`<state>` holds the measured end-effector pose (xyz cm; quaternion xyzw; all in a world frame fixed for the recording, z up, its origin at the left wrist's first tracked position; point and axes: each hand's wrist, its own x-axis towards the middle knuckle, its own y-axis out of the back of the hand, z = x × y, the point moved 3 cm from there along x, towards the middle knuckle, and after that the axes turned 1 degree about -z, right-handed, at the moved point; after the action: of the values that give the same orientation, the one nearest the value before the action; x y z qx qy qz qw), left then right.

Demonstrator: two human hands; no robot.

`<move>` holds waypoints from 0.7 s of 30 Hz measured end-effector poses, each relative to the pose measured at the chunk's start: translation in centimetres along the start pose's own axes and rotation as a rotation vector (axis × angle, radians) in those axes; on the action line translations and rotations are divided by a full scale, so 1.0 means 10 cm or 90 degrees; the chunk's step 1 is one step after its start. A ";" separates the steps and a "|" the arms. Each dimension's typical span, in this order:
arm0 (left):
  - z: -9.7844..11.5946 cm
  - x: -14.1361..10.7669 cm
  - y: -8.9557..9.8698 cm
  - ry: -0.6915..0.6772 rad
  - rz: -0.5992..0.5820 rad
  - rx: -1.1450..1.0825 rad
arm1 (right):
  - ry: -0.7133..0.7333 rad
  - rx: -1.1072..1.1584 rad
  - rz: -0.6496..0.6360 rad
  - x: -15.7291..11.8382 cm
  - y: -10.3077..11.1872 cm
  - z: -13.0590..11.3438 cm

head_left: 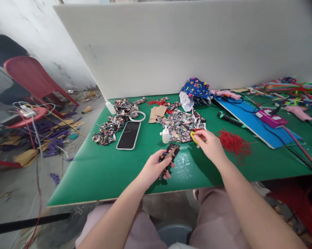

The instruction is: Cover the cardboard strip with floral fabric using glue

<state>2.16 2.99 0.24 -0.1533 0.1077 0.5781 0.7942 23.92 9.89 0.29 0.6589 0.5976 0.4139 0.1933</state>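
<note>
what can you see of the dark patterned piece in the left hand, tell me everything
The dark patterned piece looks like fabric, black with small multicoloured markings too fine to make out. It is long and narrow, with a brown patch on its upper face. It lies slanted near the front of the green table, its far end angled to the right. The left hand grips it, thumb across the top, hiding part of it. Whether it touches the table is unclear.
</note>
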 end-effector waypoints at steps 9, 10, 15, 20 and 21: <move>-0.04 0.04 0.07 -0.017 0.004 0.230 | -0.001 -0.230 -0.097 0.20 -0.06 0.29; -0.03 0.04 0.07 -0.032 0.003 0.278 | -0.005 -0.240 -0.101 0.19 -0.05 0.30; 0.02 0.04 0.04 -0.106 0.018 0.493 | -0.013 -0.274 -0.110 0.16 -0.03 0.33; 0.03 0.08 0.04 -0.144 0.034 0.573 | -0.005 -0.283 -0.108 0.15 -0.02 0.30; 0.02 0.09 0.05 -0.145 0.026 0.557 | -0.005 -0.283 -0.107 0.14 -0.03 0.29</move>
<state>1.98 4.02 0.06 0.2638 0.2570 0.5071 0.7793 25.97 12.02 -1.16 0.5498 0.5433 0.5156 0.3697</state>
